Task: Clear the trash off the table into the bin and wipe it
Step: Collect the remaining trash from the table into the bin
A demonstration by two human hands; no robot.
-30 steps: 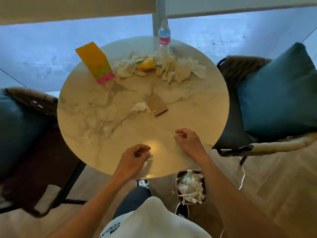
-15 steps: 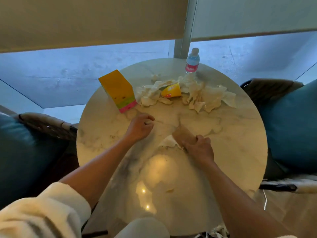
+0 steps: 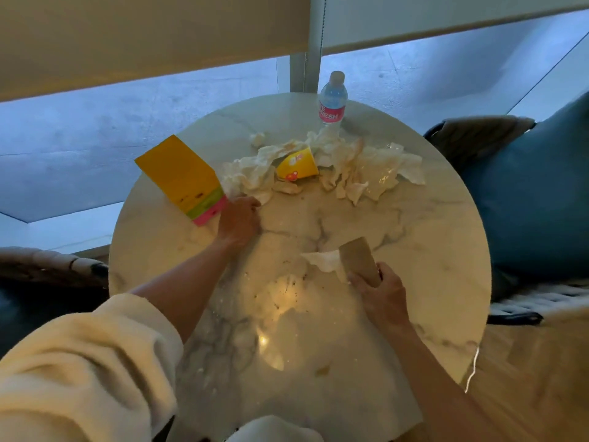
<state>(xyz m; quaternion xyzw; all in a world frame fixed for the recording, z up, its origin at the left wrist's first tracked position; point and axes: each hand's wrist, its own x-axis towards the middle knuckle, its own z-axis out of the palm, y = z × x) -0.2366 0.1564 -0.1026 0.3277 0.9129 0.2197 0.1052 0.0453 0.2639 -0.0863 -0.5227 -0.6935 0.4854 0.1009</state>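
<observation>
On the round marble table (image 3: 430, 282) my right hand (image 3: 379, 291) grips a flattened brown cardboard piece (image 3: 357, 258), with a white tissue scrap (image 3: 322, 261) lying beside it. My left hand (image 3: 239, 220) reaches to the near edge of a heap of crumpled tissues (image 3: 251, 177) and its fingers curl at a scrap there. A tipped yellow paper cup (image 3: 298, 165) lies among the tissues. More crumpled paper and clear wrap (image 3: 376, 169) spread to the right. A yellow carton (image 3: 181, 178) stands at the left. The bin is out of view.
A water bottle (image 3: 332, 98) with a pink label stands at the table's far edge. Teal-cushioned chairs flank the table, one on the right (image 3: 535, 193) and one on the left (image 3: 38, 269). A window and a blind lie beyond.
Both hands have moved from the near edge into the table. The left went on to the tissue heap by the carton. The right took hold of the cardboard piece.
</observation>
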